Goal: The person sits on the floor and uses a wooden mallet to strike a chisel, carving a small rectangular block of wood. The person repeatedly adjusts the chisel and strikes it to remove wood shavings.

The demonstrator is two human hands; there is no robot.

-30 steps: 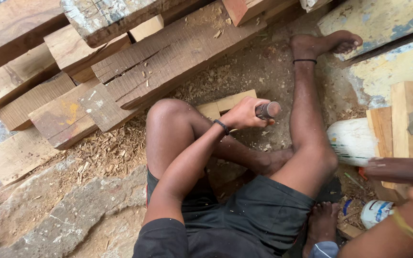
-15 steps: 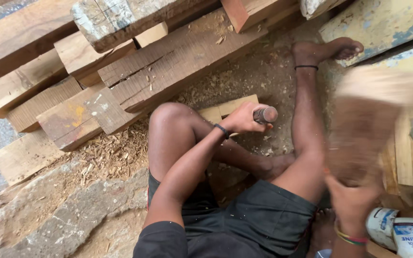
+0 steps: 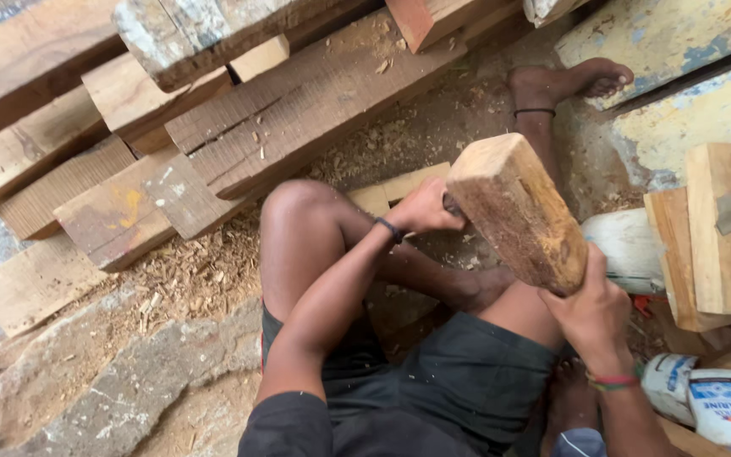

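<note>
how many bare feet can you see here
2: one foot stretched out at top right by the painted board, another foot tucked under the shorts at bottom; part hidden.

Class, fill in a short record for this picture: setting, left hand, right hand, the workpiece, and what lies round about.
Setting: person seated on the ground among pale wood shavings
Left hand: closed round a tool handle, mostly hidden
Right hand: grips the lower end of a thick rough wooden block
Block: tilted, its upper end at the left hand
Workpiece: pale flat wooden piece beneath the left hand
Surroundings: stacked weathered timber planks; white plastic containers
</note>
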